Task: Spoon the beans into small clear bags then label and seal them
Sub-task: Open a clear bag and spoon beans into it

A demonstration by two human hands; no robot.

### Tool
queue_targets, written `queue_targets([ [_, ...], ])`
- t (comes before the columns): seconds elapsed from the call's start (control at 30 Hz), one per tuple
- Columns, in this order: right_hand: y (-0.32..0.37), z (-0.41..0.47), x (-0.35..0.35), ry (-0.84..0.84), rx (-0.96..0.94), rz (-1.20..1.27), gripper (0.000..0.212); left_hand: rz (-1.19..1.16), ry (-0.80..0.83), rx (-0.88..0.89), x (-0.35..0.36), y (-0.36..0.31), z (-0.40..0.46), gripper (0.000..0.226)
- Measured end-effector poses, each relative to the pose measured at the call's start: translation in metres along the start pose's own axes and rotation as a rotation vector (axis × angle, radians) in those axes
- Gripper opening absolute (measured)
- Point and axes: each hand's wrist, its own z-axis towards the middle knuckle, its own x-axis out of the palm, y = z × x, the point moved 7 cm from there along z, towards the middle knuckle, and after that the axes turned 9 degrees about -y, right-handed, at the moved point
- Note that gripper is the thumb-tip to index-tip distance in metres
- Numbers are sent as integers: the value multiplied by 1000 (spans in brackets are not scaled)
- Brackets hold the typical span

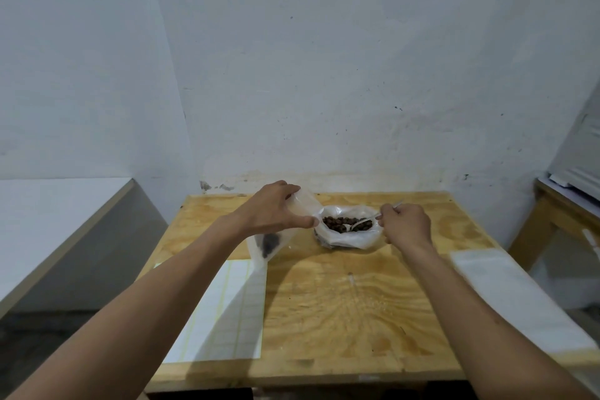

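Dark brown beans (344,223) lie in an open white plastic bag (349,239) at the back middle of the plywood table (341,308). My right hand (406,225) is shut on a clear plastic spoon (360,224), whose bowl rests among the beans. Just left of the bean bag, my left hand (276,211) holds a small clear bag (272,245) upright by its open top. A few dark beans show at the bottom of that small bag.
A sheet of labels (224,312) with yellow lines lies on the table's left front. A stack of flat clear bags (506,295) lies along the right edge. A white counter (48,221) stands to the left, another wooden table (558,211) to the right.
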Motion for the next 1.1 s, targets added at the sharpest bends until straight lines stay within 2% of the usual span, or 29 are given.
queue_targets([
  [0.23, 0, 10, -22, -23, 111, 168, 29, -112, 16, -43, -10, 1, -9, 44],
  [0.43, 29, 15, -28, -28, 74, 263, 31, -135, 29, -53, -5, 1, -6, 50],
  [0.67, 73, -7, -6, 53, -127, 218, 33, -121, -6, -112, -5, 9, -3, 62],
  [0.87, 102, -26, 5, 68, -330, 187, 37, -72, -40, -143, -16, 18, -4, 49],
  [1.1, 101, -19, -7, 22, -345, 211, 37, -81, -47, -193, -18, 25, -5, 50],
])
